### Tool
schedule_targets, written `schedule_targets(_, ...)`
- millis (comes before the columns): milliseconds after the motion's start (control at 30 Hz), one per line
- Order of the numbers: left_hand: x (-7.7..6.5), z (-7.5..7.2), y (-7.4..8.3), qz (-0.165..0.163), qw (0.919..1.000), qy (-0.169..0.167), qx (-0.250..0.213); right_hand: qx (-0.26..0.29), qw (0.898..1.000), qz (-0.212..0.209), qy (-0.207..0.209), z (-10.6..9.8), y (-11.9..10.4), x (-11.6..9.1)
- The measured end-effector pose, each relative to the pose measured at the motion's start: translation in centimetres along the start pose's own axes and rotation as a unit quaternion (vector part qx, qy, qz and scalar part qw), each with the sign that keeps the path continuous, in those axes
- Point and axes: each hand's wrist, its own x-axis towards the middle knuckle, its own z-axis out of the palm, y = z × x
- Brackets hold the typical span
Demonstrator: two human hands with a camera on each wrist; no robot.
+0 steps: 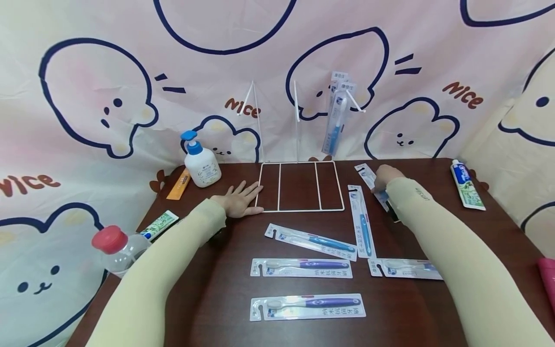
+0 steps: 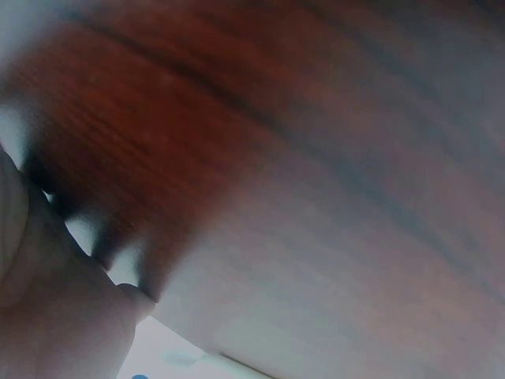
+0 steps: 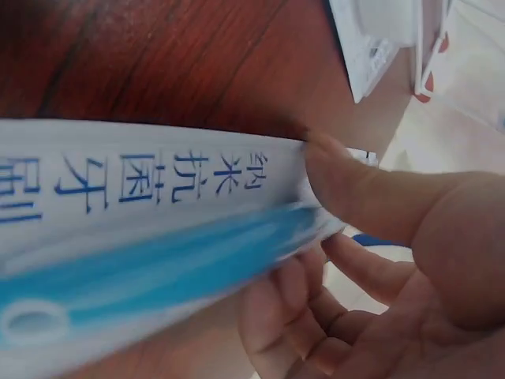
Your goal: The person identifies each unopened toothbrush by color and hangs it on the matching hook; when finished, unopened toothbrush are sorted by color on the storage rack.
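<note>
My right hand (image 1: 387, 176) pinches a packaged blue toothbrush (image 3: 158, 253) between thumb and fingers, at the back right of the table. Its card end sticks out to the left of the hand. My left hand (image 1: 238, 201) lies with fingers spread at the left side of a white wire rack (image 1: 299, 210), its fingertips and thumb at the base wire. Two packaged toothbrushes (image 1: 337, 115) hang from the rack's right hook. Packaged blue toothbrushes (image 1: 363, 221) and purple toothbrushes (image 1: 303, 268) lie in front of the rack. My right sleeve partly covers another packaged toothbrush (image 1: 407, 269).
A white pump bottle (image 1: 205, 168) and an orange box (image 1: 179, 185) stand back left. Nearer lie a green toothpaste tube (image 1: 159, 224) and a red-capped clear bottle (image 1: 123, 250), partly behind my left sleeve. Another toothpaste tube (image 1: 468, 185) is far right. A patterned cloth hangs behind the table.
</note>
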Motion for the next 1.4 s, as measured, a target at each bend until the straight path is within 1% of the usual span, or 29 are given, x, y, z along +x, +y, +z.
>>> schedule_targets(67, -0.1, 0.0, 0.0, 0.001, 1.0, 0.0, -0.003, 0.009, 1.0, -0.003, -0.013, -0.2, 0.3, -0.3)
schedule_targets(133, -0.1, 0.1, 0.0, 0.002, 1.0, 0.0, -0.002, 0.012, 1.0, -0.01, -0.014, -0.4, 0.7, -0.8)
schedule_targets(233, -0.3, 0.1, 0.0, 0.001, 1.0, -0.001, 0.002, 0.027, 0.999, -0.007, -0.025, -0.9, 1.3, -1.5)
schedule_targets(333, -0.7, -0.1, 0.2, 0.006, 1.0, 0.002, -0.004, 0.039, 0.999, -0.014, -0.029, -1.7, 2.0, -2.6)
schedule_targets(400, -0.9, -0.1, 0.3, 0.006, 1.0, 0.003, -0.005, 0.065, 0.997, -0.018, -0.028, -2.3, 2.4, -3.7)
schedule_targets(500, -1.0, -0.2, 0.3, 0.001, 1.0, 0.003, 0.001, 0.112, 0.993, -0.039, -0.014, -3.2, 2.8, -5.7)
schedule_targets(600, -1.0, -0.2, 0.3, -0.001, 1.0, 0.007, 0.004, 0.158, 0.985, -0.062, 0.014, -3.9, 3.1, -7.8)
schedule_targets(733, -1.2, -0.3, 0.4, 0.01, 0.9998, 0.018, 0.0, 0.183, 0.975, -0.108, 0.066, -4.2, 3.1, -10.4)
schedule_targets(833, -1.3, -0.4, 0.5, 0.013, 0.9997, 0.021, 0.005, 0.187, 0.968, -0.141, 0.091, -4.1, 2.3, -12.3)
schedule_targets(933, -1.3, -0.6, 0.6, 0.014, 0.9996, 0.022, 0.006, 0.187, 0.963, -0.164, 0.107, -4.0, 0.8, -14.3)
schedule_targets(1033, -1.3, -0.7, 0.6, 0.015, 0.9996, 0.024, 0.002, 0.186, 0.957, -0.187, 0.121, -4.3, -0.9, -15.7)
schedule_targets(1233, -1.2, -0.5, 0.8, 0.024, 0.9992, 0.032, 0.002, 0.192, 0.944, -0.225, 0.145, -5.0, -3.8, -17.0)
schedule_targets(1400, -1.1, -0.5, 0.9, 0.026, 0.999, 0.036, 0.0, 0.189, 0.942, -0.229, 0.156, -5.8, -5.2, -17.1)
